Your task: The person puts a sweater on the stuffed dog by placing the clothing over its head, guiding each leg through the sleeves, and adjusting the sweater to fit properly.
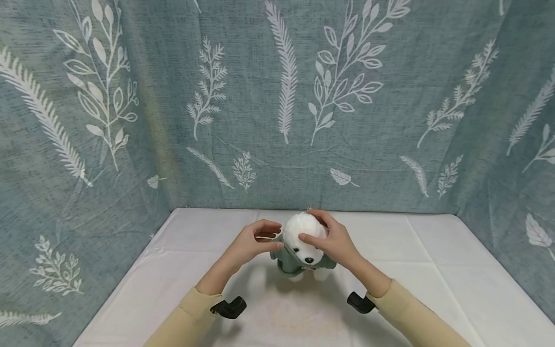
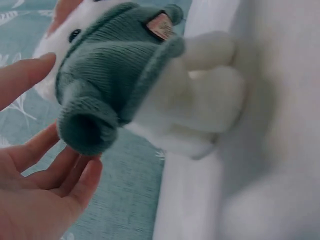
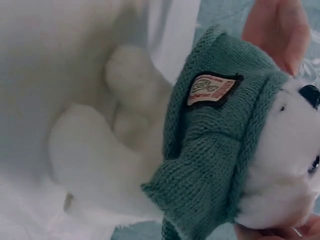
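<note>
A white plush toy animal in a green knitted sweater sits upright on the white cloth, facing me. My right hand holds its head, thumb across the forehead and the other fingers behind. To the left, my left hand is beside the head and shoulder with its fingers gently bent. In the left wrist view, the left thumb overlaps the side of the head. Its other fingers lie by the sweater's sleeve, whose dark hollow end shows. The chest bears a small label.
White cloth covers the table under the toy. Blue-green curtains with white leaf prints hang behind and on both sides. Black camera mounts stick out from both wrists near the beige sleeves.
</note>
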A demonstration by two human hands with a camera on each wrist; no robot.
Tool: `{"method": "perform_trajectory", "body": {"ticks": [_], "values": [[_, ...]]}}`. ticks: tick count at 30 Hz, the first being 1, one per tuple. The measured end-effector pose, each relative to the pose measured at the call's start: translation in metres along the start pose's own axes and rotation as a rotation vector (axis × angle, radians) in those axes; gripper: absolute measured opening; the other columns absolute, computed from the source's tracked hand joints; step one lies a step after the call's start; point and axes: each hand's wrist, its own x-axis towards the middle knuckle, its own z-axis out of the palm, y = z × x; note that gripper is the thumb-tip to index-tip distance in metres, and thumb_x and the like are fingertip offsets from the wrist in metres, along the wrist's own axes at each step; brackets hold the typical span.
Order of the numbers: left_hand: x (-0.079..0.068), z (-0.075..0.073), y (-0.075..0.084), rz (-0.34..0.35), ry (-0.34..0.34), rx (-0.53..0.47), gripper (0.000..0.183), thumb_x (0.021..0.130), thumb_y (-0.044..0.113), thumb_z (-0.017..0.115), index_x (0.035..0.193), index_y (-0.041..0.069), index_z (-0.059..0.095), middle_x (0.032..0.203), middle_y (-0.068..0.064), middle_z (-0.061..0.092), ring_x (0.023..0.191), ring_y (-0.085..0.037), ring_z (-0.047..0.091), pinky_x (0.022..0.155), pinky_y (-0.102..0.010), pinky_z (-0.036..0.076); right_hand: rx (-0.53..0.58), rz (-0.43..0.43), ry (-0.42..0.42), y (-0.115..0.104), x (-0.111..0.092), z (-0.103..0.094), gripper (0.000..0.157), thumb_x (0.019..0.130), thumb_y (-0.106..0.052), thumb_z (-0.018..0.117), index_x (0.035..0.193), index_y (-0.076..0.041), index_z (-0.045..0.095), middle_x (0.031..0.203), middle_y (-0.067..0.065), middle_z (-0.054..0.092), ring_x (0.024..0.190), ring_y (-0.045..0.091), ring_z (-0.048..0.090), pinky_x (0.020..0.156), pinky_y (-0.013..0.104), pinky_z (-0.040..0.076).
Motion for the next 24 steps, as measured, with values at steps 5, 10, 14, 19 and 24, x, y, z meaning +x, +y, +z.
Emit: {"method": "perform_trajectory", "body": {"ticks": [5,10,14,19,24], "values": [[-0.002,0.003,-0.01,0.004,-0.035,0.019,0.048,0.082,0.026,0.075,0.125,0.011,0.058,0.125,-0.009,0.059,0.112,-0.024,0.056,0.091,-0.037,0.048,-0.026,0.002,0.014,0.004,0.001,0.001,0.058,0.08,-0.04,0.075,0.131,-0.025,0.054,0.134,0.002,0.055,0.115,0.025,0.057,0.086,0.042,0.051],[-0.001,0.008,-0.015,-0.001,0.007,0.009,0.037,0.082,0.019,0.075,0.115,0.007,0.064,0.107,-0.009,0.065,0.091,-0.019,0.061,0.08,-0.036,0.05,0.009,0.008,0.013,0.006,0.002,0.0,0.055,0.079,-0.038,0.076,0.129,-0.026,0.056,0.129,0.002,0.058,0.112,0.024,0.058,0.085,0.04,0.052],[-0.001,0.013,-0.016,-0.012,0.039,-0.003,0.029,0.082,0.015,0.074,0.108,0.005,0.066,0.093,-0.007,0.066,0.08,-0.016,0.06,0.077,-0.04,0.051,0.041,0.019,0.007,0.006,0.002,-0.001,0.054,0.08,-0.034,0.075,0.13,-0.025,0.056,0.128,0.003,0.059,0.111,0.024,0.058,0.085,0.04,0.052],[-0.001,0.016,-0.016,-0.044,0.075,-0.001,0.021,0.083,0.012,0.073,0.102,0.007,0.068,0.087,-0.003,0.066,0.078,-0.014,0.06,0.075,-0.038,0.051,0.073,0.022,0.001,0.005,0.002,0.0,0.055,0.082,-0.028,0.075,0.132,-0.02,0.055,0.13,0.007,0.057,0.113,0.027,0.057,0.086,0.043,0.051],[-0.004,0.015,-0.007,-0.037,0.074,0.003,0.018,0.083,0.009,0.072,0.1,0.004,0.069,0.086,-0.002,0.066,0.078,-0.014,0.06,0.074,-0.034,0.051,0.071,0.022,0.009,0.007,0.002,-0.001,0.054,0.081,-0.028,0.075,0.131,-0.021,0.055,0.13,0.006,0.058,0.114,0.026,0.057,0.087,0.043,0.051]]}}
